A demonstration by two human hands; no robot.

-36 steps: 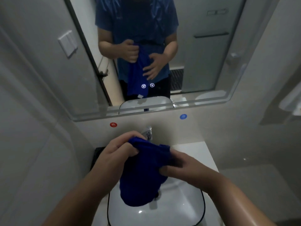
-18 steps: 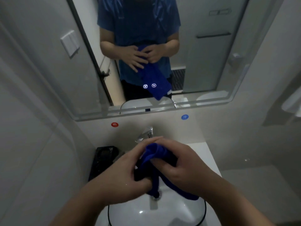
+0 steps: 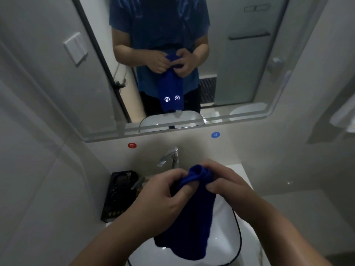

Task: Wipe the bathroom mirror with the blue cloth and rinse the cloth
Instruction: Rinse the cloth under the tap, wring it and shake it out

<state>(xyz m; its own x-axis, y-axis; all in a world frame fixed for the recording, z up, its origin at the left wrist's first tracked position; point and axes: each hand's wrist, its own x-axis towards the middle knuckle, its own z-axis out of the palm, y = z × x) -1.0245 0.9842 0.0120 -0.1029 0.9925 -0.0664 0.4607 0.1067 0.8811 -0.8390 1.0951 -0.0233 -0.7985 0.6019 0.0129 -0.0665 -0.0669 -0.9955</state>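
Observation:
The blue cloth (image 3: pixel 192 217) hangs down over the white sink (image 3: pixel 224 244), bunched at its top edge. My left hand (image 3: pixel 163 196) pinches the cloth's top from the left, and my right hand (image 3: pixel 224 183) grips it from the right; both are closed on it. The bathroom mirror (image 3: pixel 240 73) fills the wall above and reflects a person in a blue shirt holding the same cloth. Two small lit touch icons glow low on the glass. The chrome faucet (image 3: pixel 170 157) stands just behind my hands; no water is visible.
A black basket (image 3: pixel 119 194) sits on the counter left of the sink. A red hot-water sticker (image 3: pixel 132 145) and a blue cold-water sticker (image 3: pixel 215 134) mark the wall under the mirror. A white fixture (image 3: pixel 343 116) juts from the right wall.
Both hands shifted along the cloth's top edge. It went from a bunched wad between my hands to hanging down long over the sink.

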